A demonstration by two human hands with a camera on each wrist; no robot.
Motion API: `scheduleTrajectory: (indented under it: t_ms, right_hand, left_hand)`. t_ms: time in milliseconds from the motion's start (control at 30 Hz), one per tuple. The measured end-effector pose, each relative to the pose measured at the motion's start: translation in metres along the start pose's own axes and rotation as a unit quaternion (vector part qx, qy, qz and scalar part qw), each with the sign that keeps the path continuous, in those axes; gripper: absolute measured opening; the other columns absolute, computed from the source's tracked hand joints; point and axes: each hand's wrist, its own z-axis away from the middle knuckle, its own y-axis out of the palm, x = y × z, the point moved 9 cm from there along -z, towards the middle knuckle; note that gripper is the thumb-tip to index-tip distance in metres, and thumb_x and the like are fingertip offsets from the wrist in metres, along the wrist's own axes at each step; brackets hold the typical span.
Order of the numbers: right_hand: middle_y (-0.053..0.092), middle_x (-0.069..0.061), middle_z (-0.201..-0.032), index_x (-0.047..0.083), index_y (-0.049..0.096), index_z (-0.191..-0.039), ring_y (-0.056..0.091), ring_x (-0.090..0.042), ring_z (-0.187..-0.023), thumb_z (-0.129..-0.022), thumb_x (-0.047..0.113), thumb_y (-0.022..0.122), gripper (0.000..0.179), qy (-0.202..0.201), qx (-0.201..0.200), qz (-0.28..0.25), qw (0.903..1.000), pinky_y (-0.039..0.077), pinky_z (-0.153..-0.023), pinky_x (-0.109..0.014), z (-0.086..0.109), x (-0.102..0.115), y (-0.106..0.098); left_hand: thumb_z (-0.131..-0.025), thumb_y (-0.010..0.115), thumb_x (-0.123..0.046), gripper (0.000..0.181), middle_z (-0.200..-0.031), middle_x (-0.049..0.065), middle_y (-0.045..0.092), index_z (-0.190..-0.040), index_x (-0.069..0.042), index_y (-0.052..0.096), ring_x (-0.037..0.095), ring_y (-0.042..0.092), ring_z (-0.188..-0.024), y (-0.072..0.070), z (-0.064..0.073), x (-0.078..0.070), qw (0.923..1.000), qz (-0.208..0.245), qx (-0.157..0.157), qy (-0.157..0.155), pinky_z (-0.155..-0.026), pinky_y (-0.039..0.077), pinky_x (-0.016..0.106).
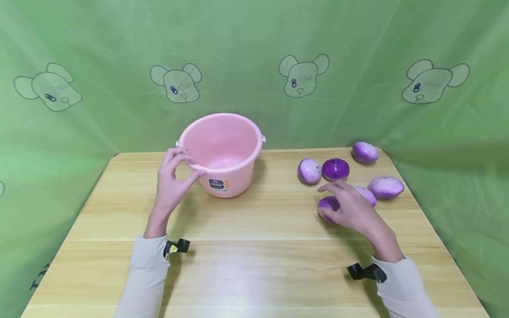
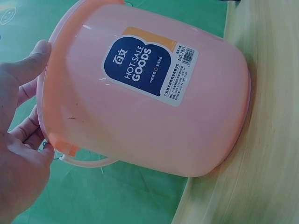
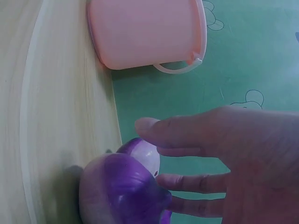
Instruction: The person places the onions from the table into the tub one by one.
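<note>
See at left the left hand [image 1: 170, 190], pinching the rim of a round pink plastic bucket [image 1: 240, 181] between thumb and bent fingers. Standing upright on a pale wooden table [image 1: 238, 269], toward the back, with a thin pale handle [image 2: 91, 162] hanging at the side. Likely light, with walls apt to flex if squeezed; better taken by the rolled rim or the handle.

Well apart to the right, find a round pale purple-and-white onion [image 1: 308, 171], then a glossy dark-purple onion [image 1: 336, 169] just beside. Nearer the front, over a smooth two-tone purple onion [image 1: 328, 203], note the right hand [image 1: 354, 208], with fingers spread and thumb held apart. Hard to tell about firm contact, with fingertips partly hidden. Probably firm and a little slippery; best cupped round the widest part, not by the tip.

Farthest right, count three more oval lilac onions [image 1: 385, 187] near the table's edge.
</note>
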Motion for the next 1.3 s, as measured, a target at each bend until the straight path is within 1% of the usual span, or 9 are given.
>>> scheduleTrajectory:
  t_ms: [200, 433, 600, 767, 900, 1133, 1300]
  right_hand:
    - [0.056, -0.030, -0.134, 0.003, 0.066, -0.125, 0.056, -0.050, -0.120, -0.084, 0.021, 0.084, 0.048, 0.005, 0.012, 0.008, 0.9999, 0.048, -0.098, -0.067, 0.003, -0.003, 0.002]
    - [0.057, -0.029, -0.129, 0.004, 0.068, -0.123, 0.058, -0.050, -0.116, -0.082, 0.022, 0.086, 0.049, 0.001, 0.014, 0.014, 0.9998, 0.049, -0.097, -0.067, 0.006, -0.005, 0.006]
    - [0.055, -0.030, -0.131, 0.003, 0.068, -0.124, 0.056, -0.051, -0.117, -0.080, 0.021, 0.088, 0.051, 0.004, 0.027, 0.013, 0.9995, 0.049, -0.096, -0.069, 0.006, -0.007, 0.010]
    - [0.054, -0.033, -0.132, 0.003, 0.065, -0.127, 0.056, -0.052, -0.117, -0.079, 0.021, 0.089, 0.056, 0.010, 0.041, 0.010, 0.9991, 0.048, -0.096, -0.071, 0.008, -0.011, 0.014]
    - [0.054, -0.033, -0.131, 0.003, 0.063, -0.131, 0.057, -0.052, -0.115, -0.080, 0.024, 0.089, 0.061, 0.012, 0.042, 0.010, 0.9990, 0.049, -0.094, -0.071, 0.008, -0.012, 0.014]
    - [0.056, -0.033, -0.132, 0.006, 0.060, -0.138, 0.058, -0.051, -0.116, -0.080, 0.023, 0.089, 0.068, 0.012, 0.069, 0.004, 0.9975, 0.049, -0.094, -0.071, 0.011, -0.013, 0.019]
    - [0.058, -0.033, -0.131, 0.006, 0.059, -0.140, 0.058, -0.051, -0.116, -0.079, 0.021, 0.089, 0.069, 0.009, 0.081, -0.001, 0.9967, 0.048, -0.095, -0.070, 0.012, -0.011, 0.021]
  left_hand:
    - [-0.071, 0.083, 0.016, 0.029, -0.113, 0.033, 0.055, -0.094, 0.013, 0.065, 0.048, 0.048, -0.127, -0.001, 0.001, 0.001, 1.0000, 0.003, 0.001, 0.000, -0.123, 0.029, 0.048]
    - [-0.072, 0.084, 0.015, 0.029, -0.113, 0.032, 0.054, -0.094, 0.013, 0.065, 0.046, 0.049, -0.126, -0.001, 0.000, 0.002, 1.0000, 0.003, 0.003, 0.000, -0.122, 0.030, 0.046]
    - [-0.072, 0.084, 0.015, 0.030, -0.114, 0.033, 0.054, -0.095, 0.013, 0.065, 0.047, 0.048, -0.126, -0.001, 0.000, 0.000, 1.0000, 0.002, 0.002, 0.000, -0.122, 0.030, 0.047]
    - [-0.071, 0.083, 0.017, 0.030, -0.114, 0.034, 0.054, -0.094, 0.014, 0.065, 0.049, 0.048, -0.126, -0.001, 0.000, 0.001, 0.9999, 0.010, 0.002, 0.002, -0.123, 0.030, 0.047]
    - [-0.070, 0.083, 0.018, 0.030, -0.112, 0.035, 0.054, -0.094, 0.014, 0.065, 0.050, 0.048, -0.125, -0.002, 0.000, -0.001, 0.9999, 0.010, 0.002, 0.007, -0.123, 0.030, 0.047]
    - [-0.071, 0.084, 0.015, 0.030, -0.114, 0.029, 0.056, -0.094, 0.013, 0.065, 0.045, 0.049, -0.124, -0.001, 0.000, -0.001, 1.0000, 0.000, 0.001, 0.004, -0.122, 0.030, 0.049]
    - [-0.070, 0.083, 0.018, 0.030, -0.114, 0.034, 0.054, -0.094, 0.014, 0.064, 0.050, 0.048, -0.127, 0.000, 0.000, -0.001, 0.9999, 0.009, 0.002, 0.007, -0.123, 0.028, 0.051]
